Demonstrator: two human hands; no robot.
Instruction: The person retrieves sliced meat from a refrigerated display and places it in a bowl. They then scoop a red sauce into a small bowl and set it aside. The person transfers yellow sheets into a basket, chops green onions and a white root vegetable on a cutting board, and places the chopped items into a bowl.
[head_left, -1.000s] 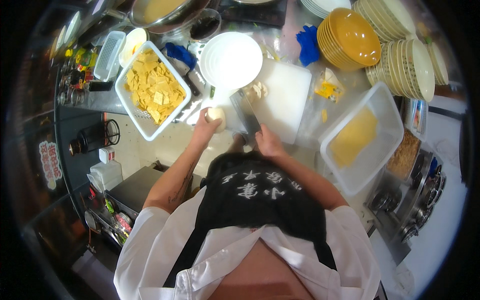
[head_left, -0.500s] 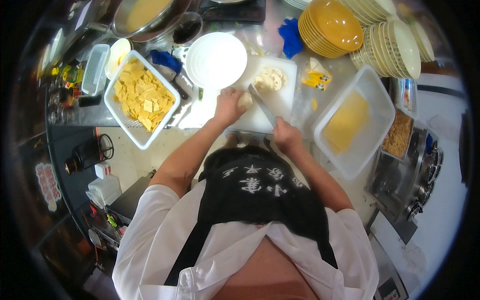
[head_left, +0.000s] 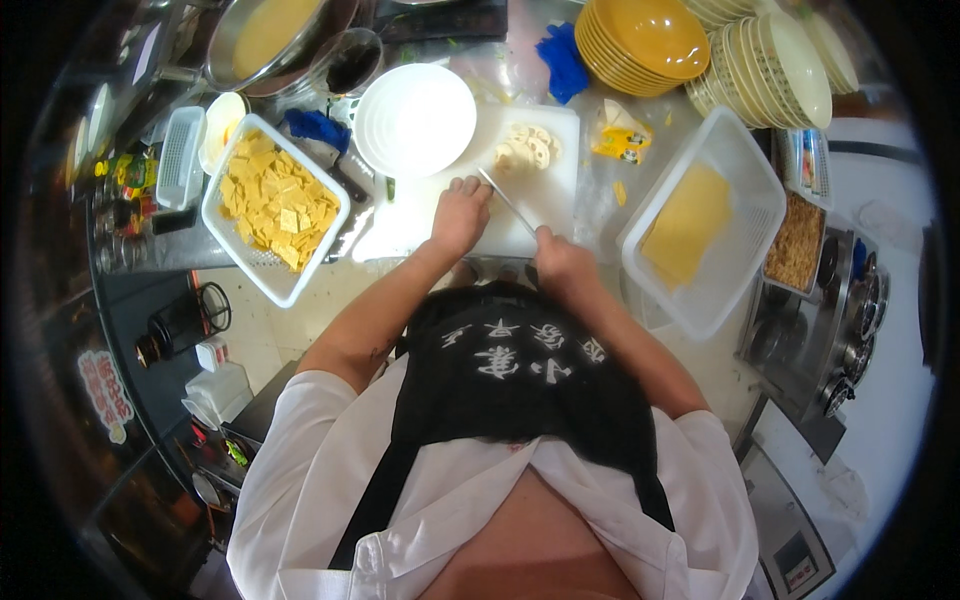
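Observation:
On the white cutting board [head_left: 545, 215], my left hand [head_left: 463, 212] has its fingers curled over and pressed down on a piece of lotus root, now mostly hidden beneath them. My right hand [head_left: 563, 262] is closed round the handle of a kitchen knife [head_left: 508, 200]. The blade slants up and left, its tip close by my left fingertips and its edge turned down. Pale lotus root slices [head_left: 527, 148] with holes lie in a loose pile just beyond the blade. A white round bowl [head_left: 415, 120] stands behind my left hand, at the board's far left.
Left is a white basket [head_left: 213, 222] of yellow square pieces; right, a translucent tub [head_left: 745, 245] holding yellow sheets. Yellow bowls [head_left: 650, 40] and patterned bowls [head_left: 800, 70] are stacked at back right. A blue cloth [head_left: 562, 62] and a yellow packet [head_left: 622, 135] lie nearby.
The lotus root piece that showed beside my left fingertips is now mostly out of sight. The knife has turned more edge-on, with its tip nearer my left hand. The whole view has shifted slightly.

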